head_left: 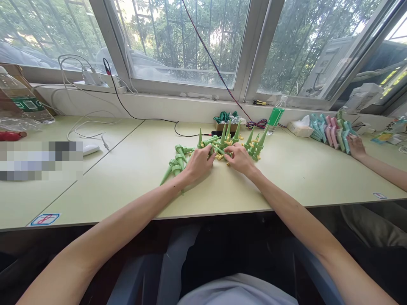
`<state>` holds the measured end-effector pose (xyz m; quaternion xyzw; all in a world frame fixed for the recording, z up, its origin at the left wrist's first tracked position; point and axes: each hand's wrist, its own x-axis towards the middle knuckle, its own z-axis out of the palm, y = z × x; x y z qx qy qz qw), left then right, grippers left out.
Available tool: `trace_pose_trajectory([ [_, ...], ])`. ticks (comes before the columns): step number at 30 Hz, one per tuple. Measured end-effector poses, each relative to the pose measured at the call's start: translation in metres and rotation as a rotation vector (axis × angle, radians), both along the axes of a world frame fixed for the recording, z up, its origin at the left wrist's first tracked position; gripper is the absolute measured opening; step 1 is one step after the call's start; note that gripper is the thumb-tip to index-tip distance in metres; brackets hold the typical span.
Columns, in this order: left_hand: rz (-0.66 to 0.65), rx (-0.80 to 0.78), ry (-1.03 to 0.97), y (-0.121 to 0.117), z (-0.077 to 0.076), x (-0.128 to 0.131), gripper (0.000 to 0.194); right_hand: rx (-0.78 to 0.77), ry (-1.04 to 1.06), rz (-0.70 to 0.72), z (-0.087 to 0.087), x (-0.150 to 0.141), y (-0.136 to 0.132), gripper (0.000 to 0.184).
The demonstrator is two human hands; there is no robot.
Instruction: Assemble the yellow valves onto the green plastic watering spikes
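Observation:
My left hand is closed, its thumb and fingers around a green plastic part that looks like a watering spike, mostly hidden by the fingers. Close by on the right, my right hand has its fingers pinched together; whatever lies in them is too small to name. Several green cone-shaped spikes stand point up behind and beside the right hand. More green spikes lie on their sides left of my left hand. Small yellow pieces are scattered between the hands and among the spikes.
A small box with green wrapping stands behind the spikes, near a bottle and coiled cable. Tissues and pastel packets stand at right, touched by another person's hand. White cables lie left on the table.

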<state>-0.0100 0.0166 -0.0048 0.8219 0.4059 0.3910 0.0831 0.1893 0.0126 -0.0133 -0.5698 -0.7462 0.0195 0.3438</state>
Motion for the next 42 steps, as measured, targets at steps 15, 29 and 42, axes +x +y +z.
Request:
trace_pose_trajectory([
  [15, 0.058, -0.058, 0.098, 0.004, -0.001, -0.002, 0.013, -0.049, -0.072, -0.04, -0.003, -0.001, -0.001, 0.024],
  [29, 0.056, -0.107, 0.104, 0.007, 0.001, -0.004, 0.012, -0.102, -0.056, -0.047, 0.001, -0.005, -0.005, 0.026],
  [42, -0.011, -0.152, 0.024, 0.011, -0.005, -0.004, 0.021, -0.099, -0.08, -0.029, -0.005, 0.0, 0.001, 0.029],
])
